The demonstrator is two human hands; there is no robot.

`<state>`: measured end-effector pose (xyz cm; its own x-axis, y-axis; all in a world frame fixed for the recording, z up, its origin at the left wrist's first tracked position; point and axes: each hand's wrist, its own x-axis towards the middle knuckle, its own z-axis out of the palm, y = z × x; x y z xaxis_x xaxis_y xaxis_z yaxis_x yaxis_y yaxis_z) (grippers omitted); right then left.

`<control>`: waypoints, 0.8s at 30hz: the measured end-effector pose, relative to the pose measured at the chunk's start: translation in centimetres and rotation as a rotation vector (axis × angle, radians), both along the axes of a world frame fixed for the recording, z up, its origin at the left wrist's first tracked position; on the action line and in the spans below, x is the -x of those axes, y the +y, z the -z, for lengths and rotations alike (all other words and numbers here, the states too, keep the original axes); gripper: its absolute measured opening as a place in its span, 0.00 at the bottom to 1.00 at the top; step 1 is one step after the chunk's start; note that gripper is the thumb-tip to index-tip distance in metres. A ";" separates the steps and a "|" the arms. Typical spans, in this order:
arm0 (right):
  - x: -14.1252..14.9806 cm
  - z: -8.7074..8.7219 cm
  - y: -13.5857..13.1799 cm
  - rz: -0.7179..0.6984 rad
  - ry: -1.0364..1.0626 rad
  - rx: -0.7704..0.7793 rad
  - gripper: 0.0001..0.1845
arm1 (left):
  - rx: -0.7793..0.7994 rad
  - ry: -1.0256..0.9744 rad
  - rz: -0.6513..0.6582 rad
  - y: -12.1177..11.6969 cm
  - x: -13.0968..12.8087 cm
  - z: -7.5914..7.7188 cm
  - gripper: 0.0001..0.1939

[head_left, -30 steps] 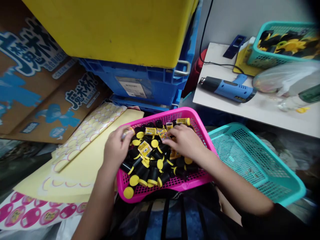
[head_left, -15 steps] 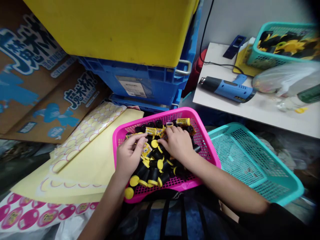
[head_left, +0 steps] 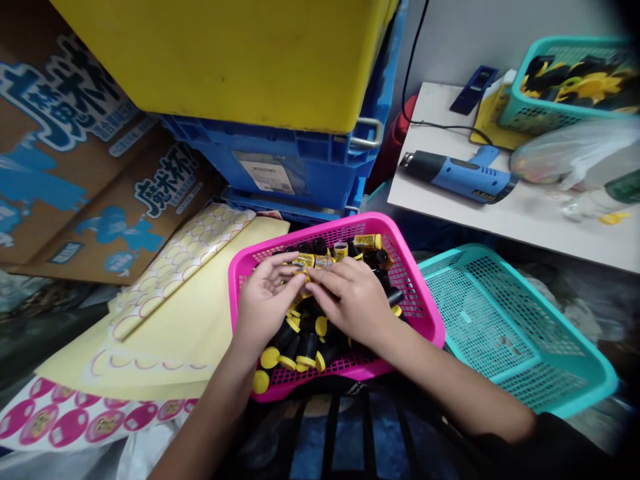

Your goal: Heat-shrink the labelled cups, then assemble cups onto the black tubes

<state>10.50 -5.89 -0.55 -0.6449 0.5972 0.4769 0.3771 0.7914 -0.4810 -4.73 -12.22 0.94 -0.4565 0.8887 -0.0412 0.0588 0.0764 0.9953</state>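
Note:
My left hand [head_left: 267,297] and my right hand [head_left: 357,297] meet above a pink basket [head_left: 434,327], fingertips almost together. Thumb and fingers of both are closed on a small yellow piece [head_left: 303,272], mostly covered, so its exact kind cannot be made out. Beneath them the basket holds many small black canisters [head_left: 306,348] with yellow lids [head_left: 271,358]. Toward its far side lie canisters wrapped in yellow printed sleeves [head_left: 367,241]. My hands hide the basket's middle.
A teal basket [head_left: 565,333] sits to the right. On the white table [head_left: 540,230] are a blue heat gun [head_left: 465,177], a plastic bag and another teal basket [head_left: 560,119] of black and yellow parts. Sticker sheets [head_left: 190,267] and cardboard boxes [head_left: 115,220] lie left; stacked crates [head_left: 310,163] stand ahead.
My right hand has moved left and slightly nearer, off the canisters at the far side, to meet my left hand. Both now pinch a small yellow piece. The view has shifted slightly.

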 end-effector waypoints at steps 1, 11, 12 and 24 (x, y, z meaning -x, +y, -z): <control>0.0 -0.1 -0.1 -0.037 0.044 0.091 0.15 | -0.006 -0.020 -0.022 0.0 0.0 0.0 0.17; 0.8 0.5 1.0 -0.130 0.616 1.530 0.32 | 0.012 -0.266 -0.090 -0.4 -0.3 0.4 0.20; 1.0 0.5 1.0 -0.104 0.646 1.500 0.31 | 0.028 -0.285 -0.074 -0.3 -0.4 0.3 0.22; 1.4 0.3 0.3 -0.073 0.657 1.059 0.17 | 0.112 -0.542 0.004 0.0 -0.2 0.0 0.25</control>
<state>9.14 -5.61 -0.86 -0.5150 0.8567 0.0281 -0.2045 -0.0909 -0.9746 -4.54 -12.21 0.98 -0.3406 0.8670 -0.3638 -0.4595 0.1841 0.8689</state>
